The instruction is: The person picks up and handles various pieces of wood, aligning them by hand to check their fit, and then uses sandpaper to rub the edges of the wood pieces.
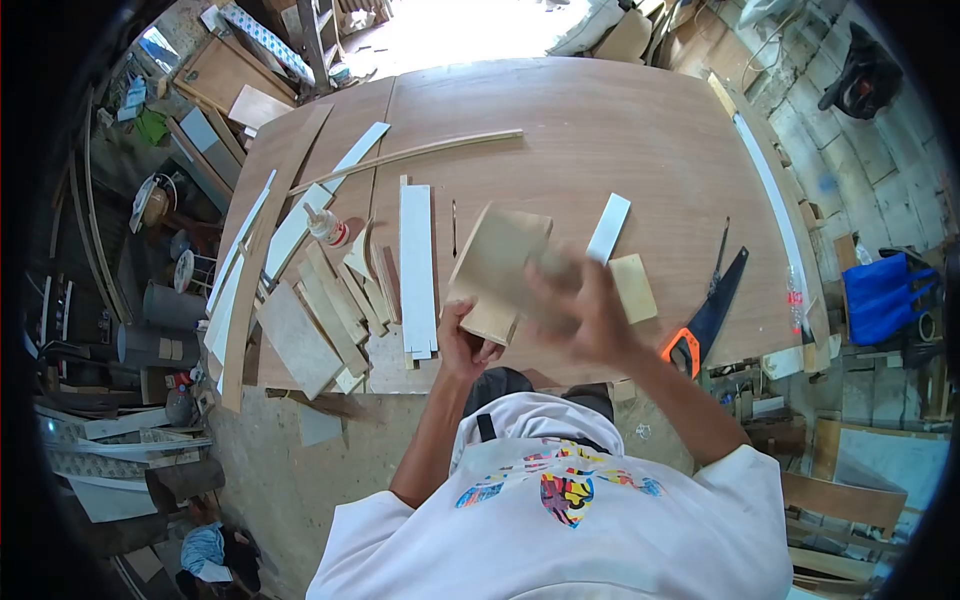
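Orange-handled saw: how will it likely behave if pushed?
The saw should slide rather than roll, since it lies flat on the table. Its broad, tapering blade probably flexes slightly. The chunky handle might weigh that end.

R grip [592, 308] blurred, wd pc [492, 250] part-hidden

On one table [640, 110], one saw [723, 300] is counted at the right, two small boards [636, 290] near it and one squeeze bottle [327, 228] at the left. Two hands [462, 343] and one wooden block [486, 308] are seen in the middle, one blue bag [880, 295] beyond the right edge.
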The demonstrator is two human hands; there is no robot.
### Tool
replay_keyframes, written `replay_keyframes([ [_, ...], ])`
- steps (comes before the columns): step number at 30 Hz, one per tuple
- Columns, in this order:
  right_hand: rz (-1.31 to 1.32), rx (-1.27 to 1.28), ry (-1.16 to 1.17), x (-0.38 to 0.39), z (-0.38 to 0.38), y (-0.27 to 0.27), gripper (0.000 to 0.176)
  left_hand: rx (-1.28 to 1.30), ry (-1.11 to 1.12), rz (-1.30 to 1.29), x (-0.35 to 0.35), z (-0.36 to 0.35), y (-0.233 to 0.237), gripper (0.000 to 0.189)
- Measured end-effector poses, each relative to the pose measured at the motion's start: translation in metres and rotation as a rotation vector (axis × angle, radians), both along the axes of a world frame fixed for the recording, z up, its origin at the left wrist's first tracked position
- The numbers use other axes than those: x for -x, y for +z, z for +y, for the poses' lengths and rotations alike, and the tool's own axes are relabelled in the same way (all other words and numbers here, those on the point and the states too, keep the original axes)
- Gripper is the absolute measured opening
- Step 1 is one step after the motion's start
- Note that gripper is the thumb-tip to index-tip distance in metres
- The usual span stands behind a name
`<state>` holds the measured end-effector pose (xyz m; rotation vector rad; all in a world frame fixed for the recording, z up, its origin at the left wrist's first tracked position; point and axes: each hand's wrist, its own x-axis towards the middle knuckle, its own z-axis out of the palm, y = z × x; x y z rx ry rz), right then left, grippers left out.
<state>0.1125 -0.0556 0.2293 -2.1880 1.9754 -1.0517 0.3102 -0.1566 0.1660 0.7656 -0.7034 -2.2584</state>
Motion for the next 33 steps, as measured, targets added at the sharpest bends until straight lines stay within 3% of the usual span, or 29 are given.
replay_keyframes([
  [1, -0.149, -0.009, -0.078, 0.02, -0.016, -0.015, 0.066, 0.055, -0.139, 0.019, -0.001, -0.002, 0.005, 0.051],
  [4, -0.152, -0.116, -0.367, 0.07, -0.048, -0.029, 0.066, -0.032, -0.045, -0.018, 0.006, 0.01, 0.027, 0.047],
  [5, -0.148, -0.104, -0.364, 0.071, -0.049, -0.028, 0.066, -0.107, 0.028, -0.03, 0.01, 0.007, 0.032, 0.046],
  [7, -0.587, 0.058, -0.208, 0.058, -0.039, -0.02, 0.067, -0.082, 0.032, 0.032, 0.009, -0.003, 0.027, 0.046],
  [9, -0.509, 0.022, -0.062, 0.018, -0.012, 0.013, 0.067, -0.082, 0.038, 0.071, 0.002, 0.001, 0.017, 0.046],
  [11, -0.119, 0.044, 0.045, -0.015, 0.009, 0.033, 0.066, -0.077, 0.044, 0.091, 0.003, 0.0, 0.01, 0.048],
  [13, -0.036, -0.028, 0.032, -0.031, 0.013, 0.021, 0.067, -0.062, 0.073, 0.114, 0.006, 0.011, 0.012, 0.043],
  [14, -0.043, -0.028, 0.024, -0.03, 0.004, 0.012, 0.067, 0.023, 0.125, -0.017, 0.009, 0.016, 0.014, 0.04],
  [16, -0.329, 0.0, -0.097, -0.017, -0.023, 0.001, 0.067, 0.116, 0.161, -0.158, 0.013, 0.028, 0.019, 0.034],
  [20, -0.533, 0.048, -0.121, -0.027, -0.039, 0.002, 0.066, 0.084, 0.213, -0.053, 0.02, 0.019, 0.023, 0.036],
  [21, -0.533, 0.049, -0.123, -0.038, -0.023, 0.004, 0.066, 0.085, 0.211, -0.053, 0.021, 0.014, 0.025, 0.036],
  [23, -0.215, 0.059, -0.021, -0.058, 0.005, 0.014, 0.064, -0.002, 0.521, -0.048, 0.021, 0.009, 0.026, 0.038],
  [24, -0.213, 0.062, -0.023, -0.055, 0.0, 0.013, 0.064, 0.094, 0.528, -0.02, 0.017, 0.012, 0.02, 0.035],
  [25, -0.32, 0.055, -0.045, -0.049, -0.01, 0.01, 0.065, 0.093, 0.523, -0.019, 0.015, 0.013, 0.01, 0.035],
  [27, -0.542, 0.027, -0.089, -0.034, -0.03, 0.006, 0.067, 0.235, 0.289, -0.141, 0.005, 0.023, -0.005, 0.033],
  [28, -0.687, 0.05, -0.091, -0.023, -0.05, 0.011, 0.068, 0.083, 0.294, -0.211, 0.01, 0.029, -0.004, 0.033],
  [29, -0.828, -0.015, -0.131, -0.02, -0.061, 0.024, 0.067, 0.087, 0.296, -0.205, 0.015, 0.031, -0.002, 0.033],
  [31, -0.792, -0.059, -0.15, -0.027, -0.063, 0.022, 0.06, 0.208, 0.399, -0.272, 0.023, 0.028, 0.004, 0.035],
  [33, -0.77, -0.071, -0.105, -0.052, -0.036, 0.019, 0.061, 0.17, 0.505, -0.288, 0.022, 0.013, 0.005, 0.033],
])
